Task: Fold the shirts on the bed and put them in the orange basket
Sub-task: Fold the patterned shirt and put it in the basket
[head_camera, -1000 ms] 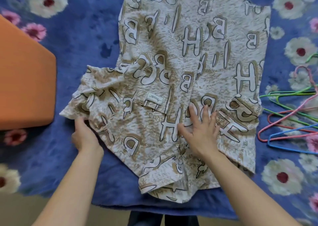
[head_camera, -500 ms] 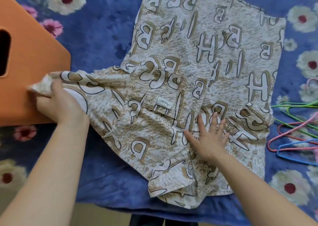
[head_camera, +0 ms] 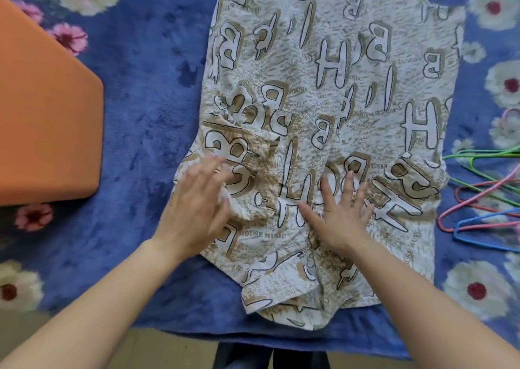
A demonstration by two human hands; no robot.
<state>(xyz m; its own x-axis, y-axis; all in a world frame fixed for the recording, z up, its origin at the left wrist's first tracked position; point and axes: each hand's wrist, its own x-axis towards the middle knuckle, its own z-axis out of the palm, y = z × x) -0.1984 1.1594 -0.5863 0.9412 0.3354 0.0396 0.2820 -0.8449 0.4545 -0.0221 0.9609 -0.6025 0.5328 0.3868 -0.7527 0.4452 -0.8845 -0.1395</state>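
Beige-and-white shirt: it is spread flat on the bed, over a blue flowered blanket, with what looks like the collar end nearest the person. None of it has been placed in the orange basket.
Change: half a second ago the left sleeve was held stretched out sideways towards the basket. It is now turned in over the chest of the shirt, so that the left edge runs nearly straight.
Meaning for the task: the left side fold is judged to be made. A flap on the right, with its print at an angle to the body, suggests that side was turned in already. The folds along the length and the transfer to the basket are judged still to be done.
Grip, left hand: the fingers are straight and a little spread, laid on the folded sleeve with nothing pinched. The hand is blurred, so how hard it presses cannot be told.
Grip, right hand: the fingers are spread wide and the palm is pressed flat on the middle of the shirt, as in both earlier pictures.
Look of the shirt: the cloth is thin and printed with large outlined letters B and H and small "HOUSE MUSIC" lines. It is wrinkled around the folded sleeve.
Surroundings: the basket stands to the left, well apart from the shirt. Coloured hangers lie just beside its right edge.
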